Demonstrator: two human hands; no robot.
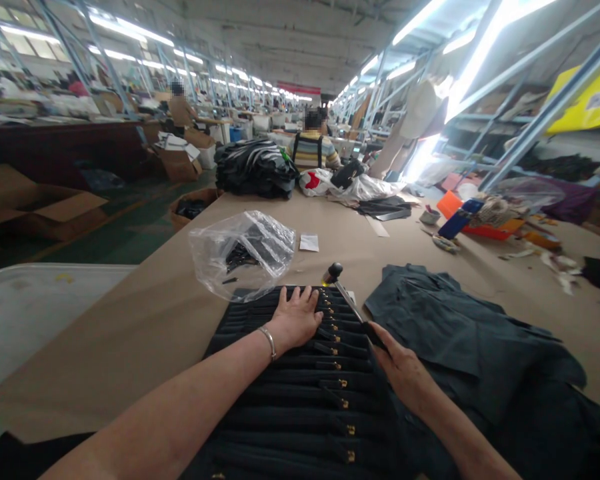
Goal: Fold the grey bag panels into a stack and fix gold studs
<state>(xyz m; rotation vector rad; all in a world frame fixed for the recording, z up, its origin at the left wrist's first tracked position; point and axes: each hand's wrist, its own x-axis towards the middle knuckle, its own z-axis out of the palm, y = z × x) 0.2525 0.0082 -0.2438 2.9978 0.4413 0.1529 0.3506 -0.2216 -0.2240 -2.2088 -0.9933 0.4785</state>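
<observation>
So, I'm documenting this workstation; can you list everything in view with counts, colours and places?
Table: one, tan, centre
Layered cloth: many pieces, near-black, front middle
Metal fittings: over ten, gold, down the layers
Hammer: one, black and silver, above the layers
Plastic bag: one, clear, beyond the layers
Paper: one, white, right of bag
Cloth heap: one, dark grey, right
Garment pile: one, dark, far end
Open box: one, orange, table's right
Cartons: at least three, brown, left
Lights: many, white, overhead
Co-workers: at least two, background
Remaining background: too blurred to count
Bracelet: one, silver, left wrist
Left grip: one, bare, on layers
Right grip: one, bare, around hammer handle
</observation>
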